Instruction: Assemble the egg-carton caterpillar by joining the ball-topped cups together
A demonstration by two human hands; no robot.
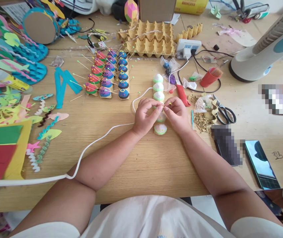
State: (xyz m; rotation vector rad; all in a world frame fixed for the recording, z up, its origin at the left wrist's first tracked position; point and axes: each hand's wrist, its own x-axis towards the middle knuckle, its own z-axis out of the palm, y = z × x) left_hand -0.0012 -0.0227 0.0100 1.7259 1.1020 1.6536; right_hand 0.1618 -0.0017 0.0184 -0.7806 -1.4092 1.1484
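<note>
On my feed: left hand [145,116] and right hand [178,115] both narrow, thumbs and index fingers pinching a tiny yellow bit [163,106] between them. Too small for me to read its shape or axis. Position: just above the white-green row [159,96], mid desk [143,172].

Row's long axis runs near-far, close to straight. Far end points at the egg trays [151,38], near end at the torso. Domes face up. The hands hide part of the middle; I can't count the cups there.

Left of it, the blue row [123,75], purple row [108,73] and red row [94,74] also run near-far; the red one slants, near end to the left. Pins stick out sideways from them.

Room: near side is best, bare wood from the row's near cup to the desk's near edge. Left gap to the blue row is usable, but the white cord [91,142] cuts across it and passes the left forearm. Right is tight: red tube [182,95] just beside the right hand, then shavings [202,121] and scissors [224,111]. Far end has a strip of bare wood before the trays.
</note>
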